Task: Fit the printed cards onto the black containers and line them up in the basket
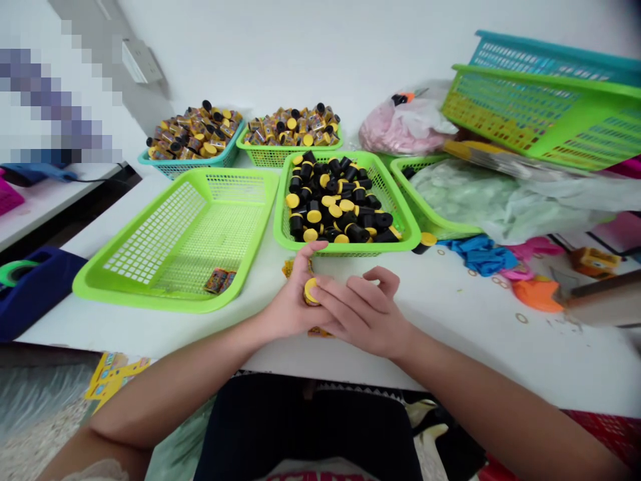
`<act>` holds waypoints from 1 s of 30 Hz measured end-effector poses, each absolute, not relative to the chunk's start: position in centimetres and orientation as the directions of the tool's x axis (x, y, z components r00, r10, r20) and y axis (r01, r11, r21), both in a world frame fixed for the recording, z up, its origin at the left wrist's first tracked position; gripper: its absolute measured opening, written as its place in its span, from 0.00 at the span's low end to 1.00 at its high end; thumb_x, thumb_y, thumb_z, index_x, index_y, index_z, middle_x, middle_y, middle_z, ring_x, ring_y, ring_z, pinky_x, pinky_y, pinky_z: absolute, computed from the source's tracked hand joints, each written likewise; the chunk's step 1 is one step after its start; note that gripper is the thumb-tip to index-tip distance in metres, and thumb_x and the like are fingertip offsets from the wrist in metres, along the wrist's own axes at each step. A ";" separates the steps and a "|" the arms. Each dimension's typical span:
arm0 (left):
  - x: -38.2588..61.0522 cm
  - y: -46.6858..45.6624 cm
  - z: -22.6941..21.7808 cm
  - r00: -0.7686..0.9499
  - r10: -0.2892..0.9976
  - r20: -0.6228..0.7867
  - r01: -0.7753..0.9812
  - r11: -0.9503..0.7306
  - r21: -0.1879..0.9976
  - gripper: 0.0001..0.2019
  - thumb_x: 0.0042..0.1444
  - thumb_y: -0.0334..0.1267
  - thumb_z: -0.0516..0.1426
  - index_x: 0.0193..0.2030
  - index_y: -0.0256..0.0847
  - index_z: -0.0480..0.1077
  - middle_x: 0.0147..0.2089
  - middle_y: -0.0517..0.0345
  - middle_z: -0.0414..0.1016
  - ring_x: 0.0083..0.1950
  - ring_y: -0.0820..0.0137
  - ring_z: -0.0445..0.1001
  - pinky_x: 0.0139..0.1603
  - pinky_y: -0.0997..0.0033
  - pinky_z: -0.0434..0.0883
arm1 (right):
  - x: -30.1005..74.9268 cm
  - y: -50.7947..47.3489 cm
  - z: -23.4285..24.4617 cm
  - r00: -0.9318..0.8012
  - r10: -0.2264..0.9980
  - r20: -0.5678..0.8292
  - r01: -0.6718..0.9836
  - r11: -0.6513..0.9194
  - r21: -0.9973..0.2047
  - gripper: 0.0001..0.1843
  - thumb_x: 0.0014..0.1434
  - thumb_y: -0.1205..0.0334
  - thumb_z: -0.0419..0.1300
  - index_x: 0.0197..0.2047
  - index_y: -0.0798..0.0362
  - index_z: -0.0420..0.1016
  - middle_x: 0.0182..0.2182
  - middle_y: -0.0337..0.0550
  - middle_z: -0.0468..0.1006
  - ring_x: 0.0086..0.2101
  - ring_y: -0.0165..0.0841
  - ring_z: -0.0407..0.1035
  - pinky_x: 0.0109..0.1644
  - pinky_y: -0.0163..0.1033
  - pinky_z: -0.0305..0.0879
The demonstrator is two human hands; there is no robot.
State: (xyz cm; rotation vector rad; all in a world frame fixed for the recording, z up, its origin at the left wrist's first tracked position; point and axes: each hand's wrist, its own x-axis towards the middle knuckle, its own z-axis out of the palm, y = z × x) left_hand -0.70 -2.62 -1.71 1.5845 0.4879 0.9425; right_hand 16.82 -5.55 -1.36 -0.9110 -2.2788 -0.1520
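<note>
Between my left hand (293,300) and my right hand (363,314) is a small black tube with a yellow cap (311,291), and the fingers of both hands press around it, hiding most of its body. Yellow printed labels (295,268) stick out from under my hands on the white table (441,347). Just beyond my fingers, a green plastic basket (345,248) is heaped with several loose black tubes with yellow caps. To the left, a wider green basket (185,234) holds a small labelled tube (219,280).
Two baskets of labelled tubes (193,137) stand at the back. Stacked green and teal baskets (531,110) rise at the right, above a plastic bag of pale green pieces (471,197). A blue tape dispenser (35,290) sits at the left. Blue and orange scraps lie right.
</note>
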 end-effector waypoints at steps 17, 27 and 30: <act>-6.9 -6.3 4.8 0.222 0.873 0.435 0.553 -0.480 0.681 0.12 0.57 0.42 0.62 0.46 0.45 0.67 0.41 0.57 0.77 0.40 0.67 0.77 0.40 0.68 0.73 | 16.9 -2.8 2.3 -0.431 0.450 0.782 0.686 0.726 -0.040 0.27 0.59 0.43 0.63 0.60 0.40 0.69 0.50 0.47 0.75 0.49 0.43 0.66 0.55 0.51 0.60; -19.2 0.6 7.2 0.005 0.989 -0.148 0.970 0.031 0.242 0.12 0.50 0.49 0.62 0.35 0.44 0.74 0.37 0.57 0.82 0.38 0.62 0.78 0.38 0.69 0.67 | 18.2 9.3 7.1 -0.483 0.826 -0.289 0.856 0.516 0.045 0.17 0.56 0.45 0.62 0.30 0.48 0.84 0.33 0.55 0.80 0.43 0.52 0.69 0.42 0.52 0.65; -19.3 1.8 6.5 0.085 0.956 -0.281 0.978 -0.026 0.208 0.14 0.48 0.49 0.62 0.37 0.43 0.76 0.42 0.56 0.83 0.43 0.62 0.78 0.41 0.70 0.68 | 17.9 10.3 7.6 -0.497 0.773 -0.393 0.828 0.559 0.052 0.09 0.49 0.54 0.68 0.31 0.49 0.84 0.30 0.54 0.79 0.39 0.48 0.70 0.38 0.48 0.65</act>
